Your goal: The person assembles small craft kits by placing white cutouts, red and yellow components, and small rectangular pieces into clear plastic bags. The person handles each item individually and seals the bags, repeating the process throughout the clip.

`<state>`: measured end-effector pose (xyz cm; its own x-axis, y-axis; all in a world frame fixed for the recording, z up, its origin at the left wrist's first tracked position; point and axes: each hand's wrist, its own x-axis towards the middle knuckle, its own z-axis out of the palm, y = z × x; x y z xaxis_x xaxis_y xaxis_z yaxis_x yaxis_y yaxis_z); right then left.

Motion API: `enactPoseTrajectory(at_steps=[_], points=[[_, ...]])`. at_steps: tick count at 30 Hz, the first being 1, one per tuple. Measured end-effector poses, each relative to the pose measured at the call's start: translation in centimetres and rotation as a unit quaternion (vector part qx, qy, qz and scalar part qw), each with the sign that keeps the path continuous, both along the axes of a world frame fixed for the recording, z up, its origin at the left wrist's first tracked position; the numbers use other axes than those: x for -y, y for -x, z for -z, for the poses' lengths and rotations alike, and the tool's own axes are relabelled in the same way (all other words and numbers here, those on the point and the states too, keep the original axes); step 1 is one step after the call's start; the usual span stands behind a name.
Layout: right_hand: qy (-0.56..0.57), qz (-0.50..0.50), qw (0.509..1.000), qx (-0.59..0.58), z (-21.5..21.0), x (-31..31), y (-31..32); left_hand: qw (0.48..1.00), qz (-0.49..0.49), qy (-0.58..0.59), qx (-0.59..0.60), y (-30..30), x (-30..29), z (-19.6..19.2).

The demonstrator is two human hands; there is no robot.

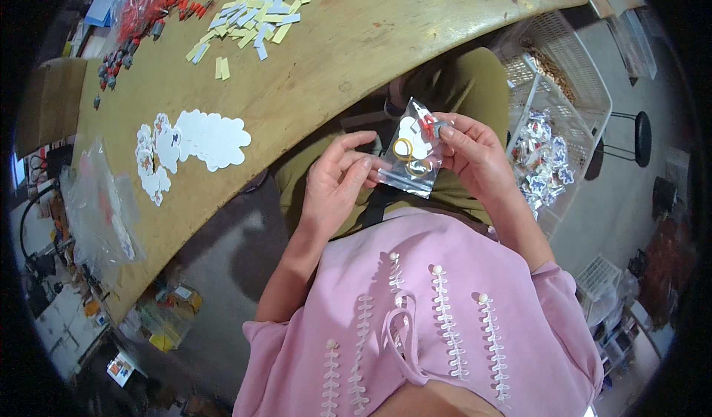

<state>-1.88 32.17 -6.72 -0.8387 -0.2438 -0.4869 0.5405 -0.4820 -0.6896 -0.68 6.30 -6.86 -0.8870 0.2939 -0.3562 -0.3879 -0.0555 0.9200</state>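
Note:
In my lap, a small clear zip bag is pinched between the thumb and fingers of my right hand. Through the film I make out white scalloped card shapes, a yellow-rimmed ring shape and a red and grey piece near the top. My left hand is beside the bag's lower left corner, its index finger and thumb apart. Its other fingertips reach the bag's edge, partly hidden there, and I see no firm grip.
On the wooden table lie white scalloped cards, yellow and white slips, red and grey small pieces and a plastic bag. At my right, a white basket contains filled packets. A black stool stands beyond.

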Motion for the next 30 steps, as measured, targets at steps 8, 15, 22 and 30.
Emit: enactPoseTrajectory(at_steps=[8, 15, 22, 30], points=[[-0.096, 0.125, 0.981, -0.115, 1.4, -6.4, 0.7, 0.999, -0.001, 0.018, 0.028, -0.5, -0.3, -0.5], [-0.636, 0.113, 0.742, -0.179, 2.3, -25.0, -2.1, 0.996, 0.016, 0.069, -0.047, -1.0, 0.7, -0.6], [-0.868, -0.01, 0.472, -0.153, 3.2, -26.8, -2.3, 0.957, -0.073, 0.189, -0.208, -1.3, 3.9, -3.1], [-0.728, -0.007, 0.605, -0.321, 1.3, -13.1, 3.5, 0.775, -0.403, 0.439, -0.211, -0.1, 17.9, -7.1]])
